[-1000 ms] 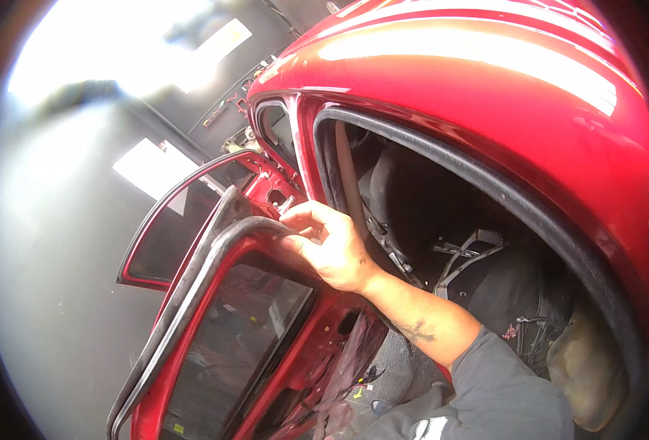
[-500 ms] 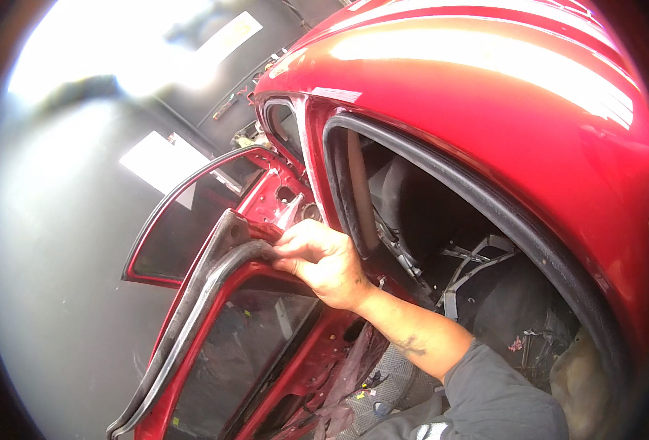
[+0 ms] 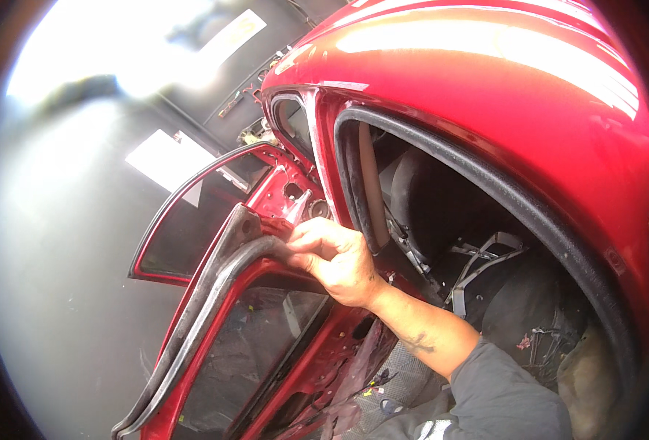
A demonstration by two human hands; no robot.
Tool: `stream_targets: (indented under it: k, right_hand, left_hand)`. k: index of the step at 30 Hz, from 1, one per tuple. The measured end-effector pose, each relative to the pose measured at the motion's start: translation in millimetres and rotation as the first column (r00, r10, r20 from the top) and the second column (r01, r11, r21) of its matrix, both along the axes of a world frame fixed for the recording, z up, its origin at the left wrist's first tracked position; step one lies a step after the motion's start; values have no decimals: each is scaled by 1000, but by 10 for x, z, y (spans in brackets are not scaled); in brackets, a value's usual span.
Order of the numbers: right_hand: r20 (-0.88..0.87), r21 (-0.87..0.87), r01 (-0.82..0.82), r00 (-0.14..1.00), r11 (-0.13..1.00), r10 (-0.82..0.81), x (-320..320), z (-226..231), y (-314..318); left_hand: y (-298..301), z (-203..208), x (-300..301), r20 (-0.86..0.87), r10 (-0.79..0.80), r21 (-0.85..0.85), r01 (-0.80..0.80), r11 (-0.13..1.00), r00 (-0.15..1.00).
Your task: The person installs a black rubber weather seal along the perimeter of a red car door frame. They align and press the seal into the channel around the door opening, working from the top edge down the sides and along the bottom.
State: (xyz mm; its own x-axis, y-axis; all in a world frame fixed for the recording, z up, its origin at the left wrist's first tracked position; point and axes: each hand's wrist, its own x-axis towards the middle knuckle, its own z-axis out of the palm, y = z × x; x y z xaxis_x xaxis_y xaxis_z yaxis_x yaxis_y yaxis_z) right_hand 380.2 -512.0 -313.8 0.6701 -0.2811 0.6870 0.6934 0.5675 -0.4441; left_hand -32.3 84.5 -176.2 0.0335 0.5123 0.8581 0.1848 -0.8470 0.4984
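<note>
My right hand [image 3: 339,264] reaches in from the lower right, its thumb and fingers closed on a dark rubber door seal [image 3: 225,282]. The pinch is at the seal's bend, by the top corner of the frame of an open red car door [image 3: 192,389]. From there the seal runs down along the door frame to the lower left. The fingertips hide part of the strip. The door's window glass [image 3: 247,352] lies below the hand. My left hand is not in view.
To the right, the red car body [image 3: 500,95] has a black seal [image 3: 478,169] around its door opening. Another open red door [image 3: 266,194] stands beyond. Inside are a dark seat [image 3: 420,180] and metal brackets [image 3: 478,268]. A grey wall [image 3: 60,293] is at left.
The car and doors sit slightly farther right in the picture, as the view has shifted. My right hand keeps its pinch on the door seal at the same corner.
</note>
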Motion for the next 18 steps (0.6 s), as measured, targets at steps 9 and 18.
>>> stream_targets:
  k: [9,18]
  right_hand:
    - [-53,-8,39,998,999,-40,-78,52,148]
    - [187,-277,516,856,810,-481,-108,149,73]
  left_hand:
    - [927,-245,-272,4,251,496,-220,840,968]
    - [-1171,100,526,60,176,90,-181,979,983]
